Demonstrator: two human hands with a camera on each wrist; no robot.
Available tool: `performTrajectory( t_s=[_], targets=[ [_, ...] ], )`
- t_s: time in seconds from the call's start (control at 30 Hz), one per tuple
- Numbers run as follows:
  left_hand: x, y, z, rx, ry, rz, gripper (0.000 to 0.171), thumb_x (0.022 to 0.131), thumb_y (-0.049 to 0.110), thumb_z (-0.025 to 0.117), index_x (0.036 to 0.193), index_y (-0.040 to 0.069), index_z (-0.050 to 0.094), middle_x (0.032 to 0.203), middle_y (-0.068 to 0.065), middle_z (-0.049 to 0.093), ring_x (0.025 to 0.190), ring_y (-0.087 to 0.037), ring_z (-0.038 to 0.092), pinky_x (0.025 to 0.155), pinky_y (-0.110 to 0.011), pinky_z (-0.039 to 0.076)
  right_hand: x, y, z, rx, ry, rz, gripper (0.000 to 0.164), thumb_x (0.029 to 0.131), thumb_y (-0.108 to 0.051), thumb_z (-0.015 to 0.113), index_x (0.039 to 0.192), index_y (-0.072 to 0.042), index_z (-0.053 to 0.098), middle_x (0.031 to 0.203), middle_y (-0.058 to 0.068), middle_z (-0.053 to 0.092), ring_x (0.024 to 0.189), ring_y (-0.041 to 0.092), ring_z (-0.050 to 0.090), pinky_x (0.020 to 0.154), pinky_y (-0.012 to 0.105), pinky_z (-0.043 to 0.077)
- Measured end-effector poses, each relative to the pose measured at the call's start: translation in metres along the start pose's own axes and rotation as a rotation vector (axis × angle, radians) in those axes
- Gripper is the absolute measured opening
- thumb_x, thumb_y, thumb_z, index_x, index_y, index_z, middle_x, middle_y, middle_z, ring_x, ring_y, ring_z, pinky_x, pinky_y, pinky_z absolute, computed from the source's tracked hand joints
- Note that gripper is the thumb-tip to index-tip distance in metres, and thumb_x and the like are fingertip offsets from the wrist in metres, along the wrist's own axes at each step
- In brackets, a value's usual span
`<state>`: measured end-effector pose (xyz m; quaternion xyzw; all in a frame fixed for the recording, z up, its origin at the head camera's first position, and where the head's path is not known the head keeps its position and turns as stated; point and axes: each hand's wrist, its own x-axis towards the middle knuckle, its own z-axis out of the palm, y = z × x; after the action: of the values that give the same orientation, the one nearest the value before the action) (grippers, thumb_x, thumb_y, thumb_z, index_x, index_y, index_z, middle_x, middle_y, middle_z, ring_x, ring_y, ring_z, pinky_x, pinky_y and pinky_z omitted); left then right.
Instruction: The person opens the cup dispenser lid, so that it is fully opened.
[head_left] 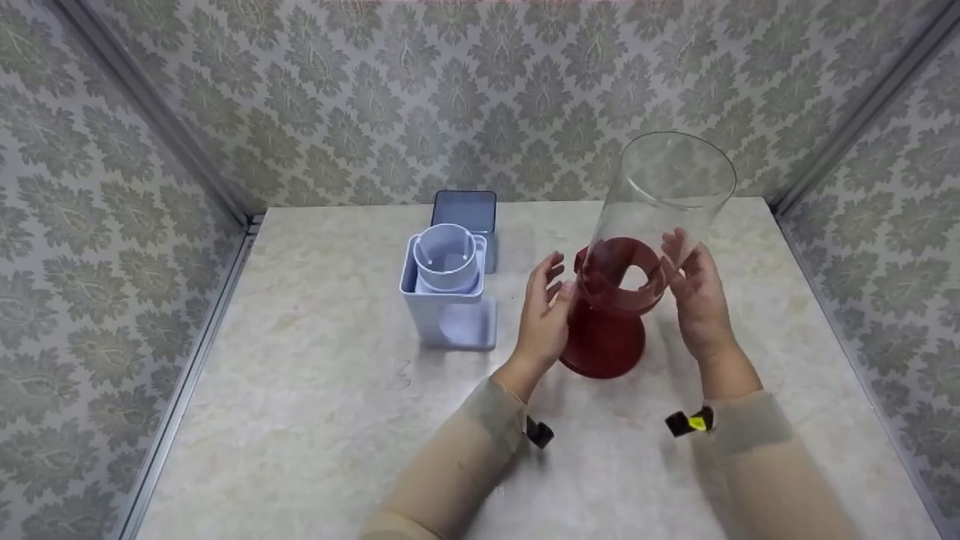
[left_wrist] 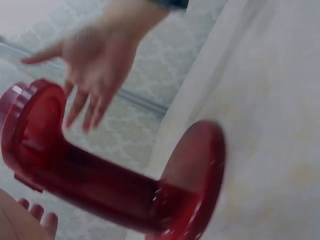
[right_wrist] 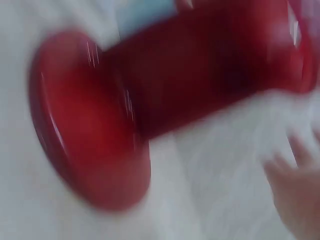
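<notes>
A red stand (head_left: 604, 349) with a round base, a column and a ring-shaped top stands on the table. A tall clear cylinder (head_left: 664, 176) with an open top sits on its ring. My left hand (head_left: 546, 319) is at the stand's left side, fingers extended and slightly bent; whether it touches the stand I cannot tell. On the other side my right hand (head_left: 701, 300) has its fingers loosely spread beside the cylinder's lower part. In the left wrist view a gap shows between the right hand (left_wrist: 100, 65) and the red stand (left_wrist: 110, 185). The right wrist view is blurred.
Left of the hands stands a pale blue square-topped holder (head_left: 442, 322) with a round clear cup (head_left: 445, 259) in its top. Right behind it is a blue see-through box (head_left: 465, 210). Patterned walls (head_left: 487, 97) enclose the table (head_left: 315, 390) at the back and sides.
</notes>
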<state>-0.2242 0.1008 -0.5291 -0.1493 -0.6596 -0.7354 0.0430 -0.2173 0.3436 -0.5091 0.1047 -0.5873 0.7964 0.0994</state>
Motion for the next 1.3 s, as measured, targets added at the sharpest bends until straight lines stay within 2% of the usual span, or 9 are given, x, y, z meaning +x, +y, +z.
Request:
performTrajectory(
  t_s=[0.1, 0.2, 0.3, 0.37, 0.47, 0.6, 0.87, 1.1, 1.3],
  targets=[
    [0.017, 0.004, -0.009, -0.001, -0.066, 0.035, 0.052, 0.12, 0.01, 0.047, 0.169, -0.004, 0.042, 0.175, -0.025, 0.044, 0.166, -0.042, 0.042, 0.138, -0.055, 0.039, -0.013, -0.007, 0.033, -0.118, 0.164, -0.117, 0.131, 0.079, -0.053, 0.103, 0.174, -0.001, 0.029, 0.175, 0.014, 0.04, 0.168, 0.026, 0.031, 0.144, 0.037, 0.024],
    [0.031, 0.006, -0.015, 0.016, -0.122, 0.062, 0.048, 0.119, 0.008, 0.047, 0.166, -0.005, 0.049, 0.175, -0.025, 0.046, 0.166, -0.041, 0.043, 0.138, -0.051, 0.04, -0.019, -0.009, 0.06, -0.354, 0.29, -0.208, 0.149, 0.071, -0.069, 0.101, 0.177, -0.001, 0.021, 0.18, 0.021, 0.03, 0.169, 0.031, 0.027, 0.144, 0.045, 0.022],
    [0.04, 0.005, -0.019, 0.046, -0.146, 0.086, 0.043, 0.118, 0.005, 0.051, 0.158, -0.008, 0.058, 0.169, -0.025, 0.055, 0.163, -0.039, 0.05, 0.136, -0.046, 0.043, -0.019, -0.003, 0.077, -0.594, 0.38, -0.251, 0.159, 0.066, -0.081, 0.096, 0.179, -0.002, 0.015, 0.182, 0.023, 0.025, 0.168, 0.033, 0.028, 0.142, 0.051, 0.026],
    [0.043, 0.003, -0.021, 0.071, -0.146, 0.094, 0.039, 0.117, 0.005, 0.054, 0.153, -0.008, 0.064, 0.164, -0.024, 0.061, 0.158, -0.037, 0.056, 0.133, -0.039, 0.047, -0.017, 0.003, 0.084, -0.665, 0.394, -0.256, 0.155, 0.069, -0.074, 0.099, 0.178, -0.001, 0.016, 0.18, 0.024, 0.029, 0.166, 0.034, 0.034, 0.139, 0.051, 0.032],
    [0.045, 0.001, -0.022, 0.091, -0.152, 0.088, 0.037, 0.116, 0.006, 0.06, 0.15, -0.005, 0.068, 0.158, -0.022, 0.067, 0.152, -0.035, 0.063, 0.126, -0.032, 0.053, -0.015, 0.01, 0.087, -0.661, 0.387, -0.239, 0.138, 0.075, -0.043, 0.109, 0.174, 0.001, 0.024, 0.175, 0.021, 0.038, 0.161, 0.031, 0.045, 0.134, 0.04, 0.042],
    [0.046, 0.002, -0.019, 0.09, -0.165, 0.06, 0.038, 0.115, 0.01, 0.065, 0.151, -0.002, 0.07, 0.156, -0.02, 0.07, 0.151, -0.033, 0.064, 0.121, -0.03, 0.057, -0.014, 0.011, 0.083, -0.6, 0.378, -0.228, 0.12, 0.077, -0.01, 0.106, 0.17, 0.003, 0.032, 0.169, 0.019, 0.046, 0.153, 0.028, 0.057, 0.126, 0.027, 0.049],
    [0.041, 0.004, -0.015, 0.032, -0.118, 0.025, 0.038, 0.112, 0.006, 0.07, 0.148, -0.005, 0.071, 0.151, -0.024, 0.071, 0.145, -0.036, 0.069, 0.12, -0.033, 0.059, -0.012, 0.006, 0.07, -0.585, 0.279, -0.179, 0.114, 0.084, -0.005, 0.1, 0.173, -0.001, 0.03, 0.177, 0.016, 0.044, 0.163, 0.03, 0.049, 0.129, 0.026, 0.047],
    [0.031, 0.007, -0.012, -0.014, -0.075, 0.023, 0.039, 0.107, 0.003, 0.076, 0.144, -0.008, 0.072, 0.146, -0.026, 0.072, 0.14, -0.038, 0.071, 0.121, -0.043, 0.059, -0.007, 0.009, 0.05, -0.532, 0.172, -0.222, 0.112, 0.081, 0.007, 0.096, 0.173, 0.0, 0.032, 0.176, 0.018, 0.047, 0.155, 0.021, 0.055, 0.115, 0.017, 0.052],
    [0.019, 0.007, -0.013, -0.012, -0.035, 0.028, 0.039, 0.103, 0.001, 0.08, 0.141, -0.007, 0.074, 0.14, -0.025, 0.074, 0.134, -0.034, 0.074, 0.114, -0.032, 0.062, 0.0, 0.009, 0.032, -0.55, 0.063, -0.203, 0.112, 0.078, 0.007, 0.094, 0.173, 0.002, 0.033, 0.174, 0.019, 0.05, 0.153, 0.004, 0.054, 0.111, 0.016, 0.051]
  ],
)
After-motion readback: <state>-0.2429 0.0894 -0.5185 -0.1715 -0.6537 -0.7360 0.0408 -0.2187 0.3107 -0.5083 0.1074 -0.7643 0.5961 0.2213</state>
